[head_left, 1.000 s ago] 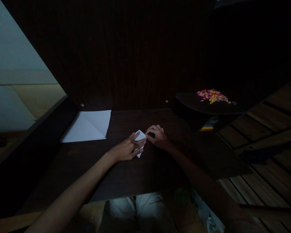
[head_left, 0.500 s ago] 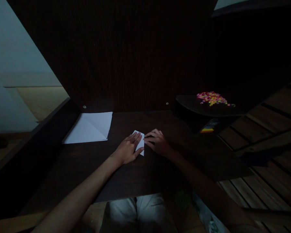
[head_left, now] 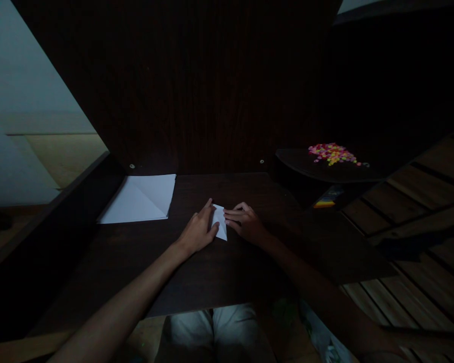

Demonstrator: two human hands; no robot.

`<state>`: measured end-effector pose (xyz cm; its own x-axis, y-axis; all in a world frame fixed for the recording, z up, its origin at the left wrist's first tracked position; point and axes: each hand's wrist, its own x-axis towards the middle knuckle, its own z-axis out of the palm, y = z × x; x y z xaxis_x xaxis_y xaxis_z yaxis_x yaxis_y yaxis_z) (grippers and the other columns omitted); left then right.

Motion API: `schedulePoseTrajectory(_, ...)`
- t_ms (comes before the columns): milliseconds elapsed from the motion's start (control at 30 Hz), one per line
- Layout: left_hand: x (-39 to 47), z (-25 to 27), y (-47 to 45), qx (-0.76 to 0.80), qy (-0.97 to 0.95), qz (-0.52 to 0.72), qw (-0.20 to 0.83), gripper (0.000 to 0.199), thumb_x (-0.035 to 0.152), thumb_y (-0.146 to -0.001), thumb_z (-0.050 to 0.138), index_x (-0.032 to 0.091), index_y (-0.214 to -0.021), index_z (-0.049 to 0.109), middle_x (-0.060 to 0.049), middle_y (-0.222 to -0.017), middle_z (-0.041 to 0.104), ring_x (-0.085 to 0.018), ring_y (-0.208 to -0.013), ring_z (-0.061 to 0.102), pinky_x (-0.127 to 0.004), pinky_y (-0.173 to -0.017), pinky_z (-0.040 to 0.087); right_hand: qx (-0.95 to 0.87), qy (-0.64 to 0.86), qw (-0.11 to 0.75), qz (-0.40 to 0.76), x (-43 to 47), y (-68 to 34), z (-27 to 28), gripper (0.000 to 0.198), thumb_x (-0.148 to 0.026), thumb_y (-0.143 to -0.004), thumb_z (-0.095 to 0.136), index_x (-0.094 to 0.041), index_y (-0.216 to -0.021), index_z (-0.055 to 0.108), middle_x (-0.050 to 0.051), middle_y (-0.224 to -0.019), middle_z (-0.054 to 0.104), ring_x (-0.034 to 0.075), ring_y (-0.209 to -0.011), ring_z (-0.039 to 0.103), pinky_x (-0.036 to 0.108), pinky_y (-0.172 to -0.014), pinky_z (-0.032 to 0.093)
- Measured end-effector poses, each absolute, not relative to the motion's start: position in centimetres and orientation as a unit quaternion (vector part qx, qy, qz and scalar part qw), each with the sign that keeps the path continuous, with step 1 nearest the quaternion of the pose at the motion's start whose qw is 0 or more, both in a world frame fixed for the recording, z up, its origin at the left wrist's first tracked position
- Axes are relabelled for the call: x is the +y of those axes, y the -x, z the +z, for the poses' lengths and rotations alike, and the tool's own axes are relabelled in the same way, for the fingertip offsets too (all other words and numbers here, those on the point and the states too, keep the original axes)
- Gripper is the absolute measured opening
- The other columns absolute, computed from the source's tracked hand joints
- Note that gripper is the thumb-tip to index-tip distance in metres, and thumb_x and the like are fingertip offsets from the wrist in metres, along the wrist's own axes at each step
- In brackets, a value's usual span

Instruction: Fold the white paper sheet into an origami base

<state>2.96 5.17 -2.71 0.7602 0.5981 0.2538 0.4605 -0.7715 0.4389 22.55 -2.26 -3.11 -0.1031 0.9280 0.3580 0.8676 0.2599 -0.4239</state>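
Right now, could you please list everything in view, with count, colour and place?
Paper: one, white, folded, between the hands
Sheets: one stack, white, desk's left side
Desk: one, dark, under the hands
Panel: one, dark, behind the desk
Discs: two, pale, low on the panel
Shelf: one, dark, at the right
Bits: many, pink and yellow, on the shelf
Striped thing: one, yellow-orange, below the shelf
Wall: one, pale, far left
Planks: several, brown, right
Pale thing: one, unclear, lower right
Legs: two, pale-trousered, below the desk
Left hand: one, on the paper
Right hand: one, at the paper's right edge
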Motion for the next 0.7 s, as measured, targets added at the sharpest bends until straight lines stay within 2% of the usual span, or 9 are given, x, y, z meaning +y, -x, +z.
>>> schedulePoseTrajectory(167, 5.3, -3.1, -3.1, 0.290, -0.916, 0.217, 0.172, 0.043, 0.035, -0.098, 0.043, 0.014, -0.135, 0.039, -0.019, -0.143, 0.048, -0.028, -0.131, 0.049, -0.045, -0.103, 0.044, -0.745, 0.604, 0.271, 0.079, -2.2, -22.8, -3.1, 0.029, -0.028, -0.087, 0.067, -0.027, -0.116, 0.070, 0.005, -0.123, 0.068, 0.025, -0.104, 0.054, 0.047, -0.089, 0.045)
schedulePoseTrajectory(300, 4.9, -2.9, -3.2, 0.315, -0.910, 0.218, 0.160, 0.039, 0.037, -0.099, 0.044, 0.017, -0.131, 0.040, -0.015, -0.123, 0.063, -0.027, -0.108, 0.065, -0.041, -0.094, 0.051, -0.759, 0.608, 0.228, 0.053, -2.5, -22.5, -2.5, 0.030, -0.030, -0.091, 0.062, -0.025, -0.120, 0.068, 0.005, -0.126, 0.066, 0.027, -0.106, 0.052, 0.048, -0.089, 0.044)
schedulePoseTrajectory(367, 4.8, -2.7, -3.3, 0.323, -0.913, 0.204, 0.145, 0.034, 0.036, -0.099, 0.044, 0.017, -0.127, 0.043, -0.013, -0.114, 0.067, -0.027, -0.100, 0.068, -0.040, -0.090, 0.053, -0.767, 0.607, 0.203, 0.037, -2.8, -22.3, -2.3, 0.032, -0.031, -0.092, 0.059, -0.025, -0.123, 0.066, 0.005, -0.127, 0.066, 0.028, -0.110, 0.051, 0.048, -0.089, 0.044)
schedulePoseTrajectory(500, 4.9, -2.7, -3.3, 0.282, -0.934, 0.186, 0.115, 0.030, 0.029, -0.100, 0.039, 0.017, -0.126, 0.046, -0.013, -0.116, 0.066, -0.025, -0.102, 0.067, -0.039, -0.091, 0.053, -0.790, 0.590, 0.167, 0.004, -3.1, -22.1, -2.0, 0.034, -0.031, -0.095, 0.053, -0.023, -0.127, 0.063, 0.008, -0.130, 0.064, 0.029, -0.115, 0.050, 0.046, -0.088, 0.044)
schedulePoseTrajectory(700, 5.1, -3.2, -3.1, 0.240, -0.954, 0.165, 0.074, 0.038, 0.022, -0.098, 0.036, 0.020, -0.133, 0.050, -0.014, -0.135, 0.056, -0.026, -0.124, 0.056, -0.041, -0.102, 0.048, -0.818, 0.562, 0.122, -0.022, -3.3, -21.8, -1.8, 0.034, -0.029, -0.097, 0.048, -0.016, -0.123, 0.065, 0.013, -0.137, 0.057, 0.029, -0.108, 0.053, 0.046, -0.087, 0.045)
